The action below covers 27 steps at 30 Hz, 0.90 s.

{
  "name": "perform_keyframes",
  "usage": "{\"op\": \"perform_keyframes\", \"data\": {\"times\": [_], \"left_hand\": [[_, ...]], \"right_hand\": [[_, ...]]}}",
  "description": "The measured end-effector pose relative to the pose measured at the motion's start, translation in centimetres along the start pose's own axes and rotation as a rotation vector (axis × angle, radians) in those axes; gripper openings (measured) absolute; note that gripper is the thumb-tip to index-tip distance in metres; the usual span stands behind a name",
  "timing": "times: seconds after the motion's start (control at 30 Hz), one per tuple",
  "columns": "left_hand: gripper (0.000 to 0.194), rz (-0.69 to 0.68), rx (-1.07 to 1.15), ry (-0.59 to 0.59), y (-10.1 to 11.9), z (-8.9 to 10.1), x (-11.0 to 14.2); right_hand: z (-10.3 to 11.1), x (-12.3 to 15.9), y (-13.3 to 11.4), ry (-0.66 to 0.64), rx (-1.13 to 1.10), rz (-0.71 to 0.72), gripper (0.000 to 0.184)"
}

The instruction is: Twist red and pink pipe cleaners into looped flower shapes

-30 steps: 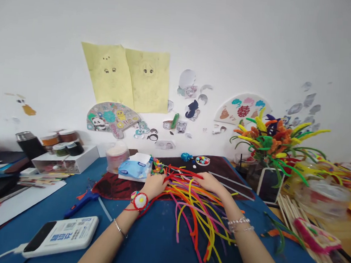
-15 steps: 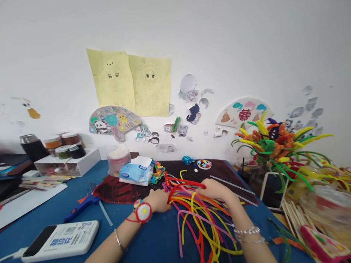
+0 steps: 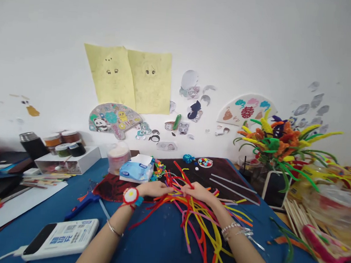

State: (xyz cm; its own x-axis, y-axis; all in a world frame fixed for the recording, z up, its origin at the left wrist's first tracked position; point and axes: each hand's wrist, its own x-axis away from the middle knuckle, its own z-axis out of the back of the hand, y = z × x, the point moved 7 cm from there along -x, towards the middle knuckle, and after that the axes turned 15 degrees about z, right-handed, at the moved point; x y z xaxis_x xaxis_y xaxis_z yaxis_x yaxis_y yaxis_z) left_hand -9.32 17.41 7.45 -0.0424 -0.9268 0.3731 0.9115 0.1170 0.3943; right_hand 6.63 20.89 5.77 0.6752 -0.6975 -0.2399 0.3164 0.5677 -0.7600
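A loose pile of pipe cleaners (image 3: 204, 224) in red, yellow, orange and pink spreads over the blue table (image 3: 152, 252). My left hand (image 3: 155, 188) lies on the pile's far end, fingers together, touching red and orange strands. My right hand (image 3: 199, 191) sits close beside it on the same strands, fingers curled round a red one whose ends stick up. The fingertips of both hands nearly meet. A round red and white ornament (image 3: 131, 195) is strapped to my left wrist, and bead bracelets (image 3: 234, 230) circle my right wrist.
A tissue pack (image 3: 135, 170), a lidded tub (image 3: 117, 157) and a small dish of pompoms (image 3: 204, 162) stand behind the pile. A power bank (image 3: 62, 236) and a blue glue gun (image 3: 81, 205) lie at left. A pipe-cleaner bouquet (image 3: 280, 147) and wooden sticks (image 3: 302, 224) fill the right.
My hands have come together at the far end of the pile, the right one moving left. The strands have been gathered and shifted, and red ends now stick up.
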Motion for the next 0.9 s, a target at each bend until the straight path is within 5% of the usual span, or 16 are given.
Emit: {"op": "perform_keyframes", "data": {"times": [0.13,0.37,0.7,0.8,0.9], "left_hand": [[0.060,0.044,0.141,0.138,-1.4,0.9,-2.0],[0.024,0.115,-0.028,0.369,0.5,-1.1,-2.6],[0.020,0.365,-0.266,0.344,-3.4,4.4,1.7],[0.029,0.333,-0.277,0.345,-3.4,4.4,1.8],[0.039,0.166,-0.148,0.470,-1.8,3.9,0.3]], "right_hand": [[0.1,0.3,1.6,0.025,-0.158,-0.014,0.039],[-0.3,-0.5,3.0,0.083,-0.235,-0.018,0.042],[-0.1,-0.4,4.2,0.169,-0.616,0.028,0.059],[0.1,-0.2,4.5,0.186,-0.706,0.060,0.057],[0.1,-0.1,4.9,0.205,-0.762,0.052,0.055]]}}
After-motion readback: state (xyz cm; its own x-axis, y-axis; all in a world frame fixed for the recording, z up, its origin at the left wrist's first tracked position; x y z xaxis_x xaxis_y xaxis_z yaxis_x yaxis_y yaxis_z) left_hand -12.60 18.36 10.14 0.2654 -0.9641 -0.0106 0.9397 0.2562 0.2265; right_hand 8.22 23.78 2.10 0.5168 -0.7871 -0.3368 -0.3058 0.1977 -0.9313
